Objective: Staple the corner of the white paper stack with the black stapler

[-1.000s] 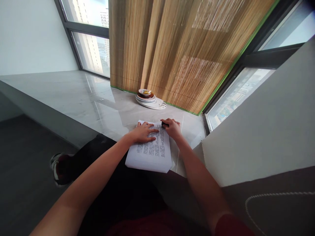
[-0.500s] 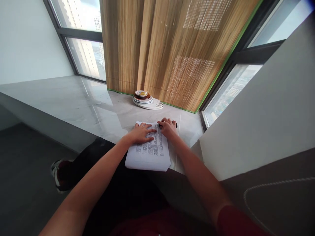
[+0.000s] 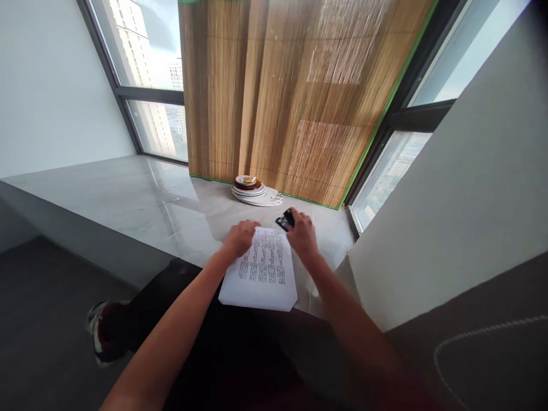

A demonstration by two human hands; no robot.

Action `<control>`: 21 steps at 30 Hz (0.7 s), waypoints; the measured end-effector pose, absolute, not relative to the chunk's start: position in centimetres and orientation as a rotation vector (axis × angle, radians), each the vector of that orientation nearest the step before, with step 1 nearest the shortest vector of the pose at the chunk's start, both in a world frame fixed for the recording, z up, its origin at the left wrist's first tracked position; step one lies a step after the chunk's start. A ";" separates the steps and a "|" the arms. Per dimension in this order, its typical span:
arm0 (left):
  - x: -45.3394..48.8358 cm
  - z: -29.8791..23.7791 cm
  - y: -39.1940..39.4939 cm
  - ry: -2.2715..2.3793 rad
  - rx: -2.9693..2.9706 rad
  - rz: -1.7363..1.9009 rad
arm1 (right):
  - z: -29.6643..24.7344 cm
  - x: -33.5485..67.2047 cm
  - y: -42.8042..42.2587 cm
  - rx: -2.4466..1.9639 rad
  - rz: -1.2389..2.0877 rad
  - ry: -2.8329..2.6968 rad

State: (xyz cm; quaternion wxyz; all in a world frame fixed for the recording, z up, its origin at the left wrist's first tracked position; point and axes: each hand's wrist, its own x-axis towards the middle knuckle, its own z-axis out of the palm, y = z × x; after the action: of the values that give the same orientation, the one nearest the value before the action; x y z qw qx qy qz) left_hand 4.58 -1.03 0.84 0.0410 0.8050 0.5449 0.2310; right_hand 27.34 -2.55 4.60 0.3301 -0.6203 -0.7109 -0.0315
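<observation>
Tilted up since the earlier frame, at one o'clock of printed paper (image 3: 266, 277) on window ledge (image 3: 111, 191): black stapler (image 3: 283, 221), gripped in right hand (image 3: 303, 234). Curled at eleven: left hand (image 3: 240, 238), pinch indiscernible. Keep paper flat.

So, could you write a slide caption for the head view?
Left hand at printed paper, right hand gripping a black object, stacked plates behind.

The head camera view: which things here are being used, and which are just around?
In use:
Printed paper, left hand at its left side
Black tool, perhaps a stapler, in the right hand

Just around:
Stacked dishes on the ledge
Bamboo blind, hanging behind
</observation>
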 end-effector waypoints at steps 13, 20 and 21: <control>0.7 2.0 -0.5 2.504 1.840 0.898 | 0.4 25.0 -3.8 -1.442 0.359 -2.042; 0.3 2.4 -0.7 2.439 1.813 1.092 | 0.7 31.7 1.2 -1.848 0.086 -1.791; 0.2 2.5 -0.8 2.435 1.815 1.096 | 0.3 31.8 1.9 -1.931 0.060 -1.799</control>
State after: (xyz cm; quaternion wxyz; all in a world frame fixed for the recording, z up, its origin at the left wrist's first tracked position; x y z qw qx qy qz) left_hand 0.23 -0.83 2.47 -0.0436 0.5615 0.7536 0.3391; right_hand 31.82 1.87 0.34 0.2483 -0.7084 -0.6603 0.0221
